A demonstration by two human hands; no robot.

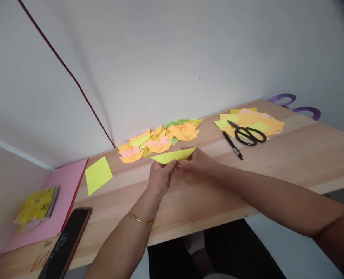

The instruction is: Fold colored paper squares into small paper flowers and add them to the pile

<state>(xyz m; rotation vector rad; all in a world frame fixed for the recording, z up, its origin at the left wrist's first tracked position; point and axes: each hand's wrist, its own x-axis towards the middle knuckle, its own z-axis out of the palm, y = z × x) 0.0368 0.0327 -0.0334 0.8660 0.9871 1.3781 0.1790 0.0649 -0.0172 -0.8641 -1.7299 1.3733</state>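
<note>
Between my two hands is a yellow sheet of paper (172, 156), folded so that its long straight edge faces away from me. My left hand (161, 174) pinches it near the middle of the lower side. Close beside it, my right hand (197, 162) grips the paper's right part, thumbs almost touching. Both hands hold it just above the wooden table (206, 197). Beyond them lies a heap of folded paper shapes (157, 143) in orange, pink, yellow and green, some with small drawn dots. A flat yellow square pad of paper (99, 175) rests to the left.
Black-handled scissors (249, 135) lie on loose coloured paper pieces (272, 124) at the right, with a black pen (232, 145) beside them. At left are a pink board (68, 176), a yellow plastic packet (38, 205) and a dark phone-like slab (70, 236). Purple straps (308, 112) hang beyond the table's edge.
</note>
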